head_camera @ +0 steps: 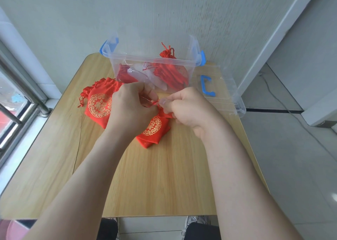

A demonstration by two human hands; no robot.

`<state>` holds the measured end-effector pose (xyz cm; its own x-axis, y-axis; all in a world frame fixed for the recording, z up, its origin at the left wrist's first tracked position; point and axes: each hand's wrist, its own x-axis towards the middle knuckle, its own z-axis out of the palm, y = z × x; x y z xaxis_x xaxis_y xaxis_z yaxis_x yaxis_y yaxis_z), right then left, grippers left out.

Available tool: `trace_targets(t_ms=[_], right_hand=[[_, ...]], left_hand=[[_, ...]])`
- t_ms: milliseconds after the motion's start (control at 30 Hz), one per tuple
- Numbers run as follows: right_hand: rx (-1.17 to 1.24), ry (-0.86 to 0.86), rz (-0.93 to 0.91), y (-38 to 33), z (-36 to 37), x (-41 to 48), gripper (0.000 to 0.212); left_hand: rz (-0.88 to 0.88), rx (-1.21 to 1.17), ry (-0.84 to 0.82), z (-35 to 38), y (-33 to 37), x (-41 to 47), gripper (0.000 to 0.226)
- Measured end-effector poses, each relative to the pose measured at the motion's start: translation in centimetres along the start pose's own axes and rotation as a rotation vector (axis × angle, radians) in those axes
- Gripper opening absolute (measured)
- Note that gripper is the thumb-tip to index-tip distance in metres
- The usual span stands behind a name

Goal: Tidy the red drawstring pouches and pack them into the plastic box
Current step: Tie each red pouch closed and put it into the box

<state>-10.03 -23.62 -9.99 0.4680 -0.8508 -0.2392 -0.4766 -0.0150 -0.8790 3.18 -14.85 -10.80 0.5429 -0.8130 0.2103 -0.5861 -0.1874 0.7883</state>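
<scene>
both hands, left hand (130,105) and right hand (189,106), are pinching a pouch (154,130) drawstring (155,103), apparently cinching it; next, likely placing it in the plastic box (153,64).

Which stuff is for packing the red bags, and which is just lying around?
For the job: the pouch whose drawstring the left hand and right hand pinch; the second pouch; the plastic box; red pouches inside it; its lid.
Just lying about: window bars; floor cable.
</scene>
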Motion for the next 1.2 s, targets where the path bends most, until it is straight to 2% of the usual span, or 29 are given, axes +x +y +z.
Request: trace_targets(t_ms=[133, 267, 467, 633, 733, 867, 1000, 1100, 1167, 1200], right_hand=[[0.159, -0.004, 0.071, -0.4, -0.1, -0.1, 0.017], [0.360, -0.034, 0.171, -0.8, -0.3, -0.5, 0.011], [0.379, -0.084, 0.224, -1.0, -0.4, -0.8, 0.013], [0.375, -0.115, 0.197, -0.9, -0.5, -0.6, 0.019], [0.360, -0.141, 0.187, -0.8, -0.6, -0.5, 0.019], [0.267, -0.127, 0.160, -0.8, -0.6, -0.6, 0.011], [0.117, -0.076, 0.128, -0.5, -0.5, -0.8, 0.014], [-0.085, -0.006, 0.118, 0.0, -0.5, -0.7, 0.016], [-0.231, 0.049, 0.124, 0.6, -0.6, -0.4, 0.010], [-0.298, 0.068, 0.134, 0.8, -0.6, -0.4, 0.015]], left_hand=[[-0.028, -0.015, -0.004, 0.0, 0.1, -0.1, 0.035], [-0.045, -0.023, -0.063, -0.1, 0.1, -0.3, 0.024], [-0.041, -0.025, -0.125, -0.3, 0.1, -0.2, 0.019], [-0.063, -0.052, -0.252, -0.4, 1.0, -0.4, 0.009], [-0.109, -0.088, -0.271, -0.6, 1.1, -0.4, 0.019], [-0.151, -0.108, -0.263, -0.6, 1.0, -0.4, 0.024], [-0.224, -0.188, -0.278, -0.1, 1.1, -0.4, 0.022], [-0.225, -0.104, -0.270, 0.0, 0.6, -0.2, 0.021], [-0.214, -0.033, -0.248, 0.0, 0.1, -0.1, 0.019], [-0.205, 0.010, -0.239, 0.0, 0.0, 0.0, 0.018]])
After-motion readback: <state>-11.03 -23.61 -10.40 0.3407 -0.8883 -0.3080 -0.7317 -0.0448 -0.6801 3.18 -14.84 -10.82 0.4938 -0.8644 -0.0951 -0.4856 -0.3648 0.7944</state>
